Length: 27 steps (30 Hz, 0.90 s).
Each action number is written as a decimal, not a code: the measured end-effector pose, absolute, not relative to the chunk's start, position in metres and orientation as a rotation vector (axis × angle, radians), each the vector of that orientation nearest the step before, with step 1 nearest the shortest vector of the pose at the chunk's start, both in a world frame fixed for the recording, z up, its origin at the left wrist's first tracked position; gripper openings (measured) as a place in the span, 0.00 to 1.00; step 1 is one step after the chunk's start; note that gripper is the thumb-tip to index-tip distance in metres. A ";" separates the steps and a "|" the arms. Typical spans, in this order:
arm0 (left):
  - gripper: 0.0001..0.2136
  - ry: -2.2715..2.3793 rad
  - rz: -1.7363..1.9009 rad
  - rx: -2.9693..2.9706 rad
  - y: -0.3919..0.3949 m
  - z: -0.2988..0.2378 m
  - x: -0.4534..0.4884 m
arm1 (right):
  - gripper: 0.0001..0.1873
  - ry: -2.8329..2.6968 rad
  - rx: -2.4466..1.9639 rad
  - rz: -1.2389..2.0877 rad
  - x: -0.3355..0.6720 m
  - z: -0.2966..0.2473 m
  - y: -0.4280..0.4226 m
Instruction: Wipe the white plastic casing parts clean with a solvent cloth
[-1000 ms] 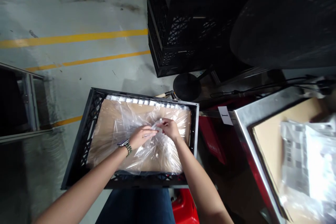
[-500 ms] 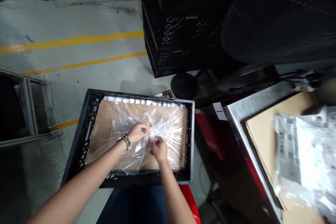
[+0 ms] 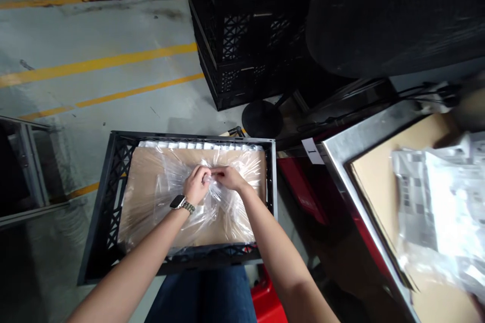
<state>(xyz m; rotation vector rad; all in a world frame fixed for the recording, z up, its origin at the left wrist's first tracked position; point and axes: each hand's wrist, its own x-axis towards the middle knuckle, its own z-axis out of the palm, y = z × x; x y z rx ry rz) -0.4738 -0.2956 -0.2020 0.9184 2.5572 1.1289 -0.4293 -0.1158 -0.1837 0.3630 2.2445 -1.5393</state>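
A clear plastic bag (image 3: 170, 212) lies gathered over a brown cardboard sheet (image 3: 142, 176) inside a black plastic crate (image 3: 99, 207). My left hand (image 3: 196, 184), with a watch at the wrist, is closed around the bunched plastic near the middle. Close against it, my right hand (image 3: 229, 177) pinches the same gathered part, its fingertips meeting the left fingers. Creases in the film spread outward from both hands. Along the crate's far inner side shows a row of white pieces (image 3: 182, 145), partly covered by the cardboard.
Black crates (image 3: 212, 40) stand stacked beyond. To the right, a metal-edged table (image 3: 341, 161) holds cardboard and plastic-wrapped packages (image 3: 435, 212). A red stool (image 3: 267, 303) shows beside my legs. Yellow lines (image 3: 102, 63) cross the floor.
My right hand has moved up and turned inward, so the hands now meet at the gathered plastic. My left wrist has turned, bringing the watch face into view. The view has shifted slightly.
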 end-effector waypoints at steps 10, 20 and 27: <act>0.09 2.516 0.892 1.271 -0.336 -0.192 -0.477 | 0.09 2.492 0.155 -1.127 -0.415 -0.168 -0.123; 0.18 2.780 0.566 0.974 -0.367 -0.174 -0.443 | 0.19 2.820 0.456 -0.897 -0.368 -0.169 -0.137; 0.50 2.883 0.249 -0.006 -0.430 -0.197 -0.411 | 0.43 2.793 0.821 -0.862 -0.288 -0.194 -0.158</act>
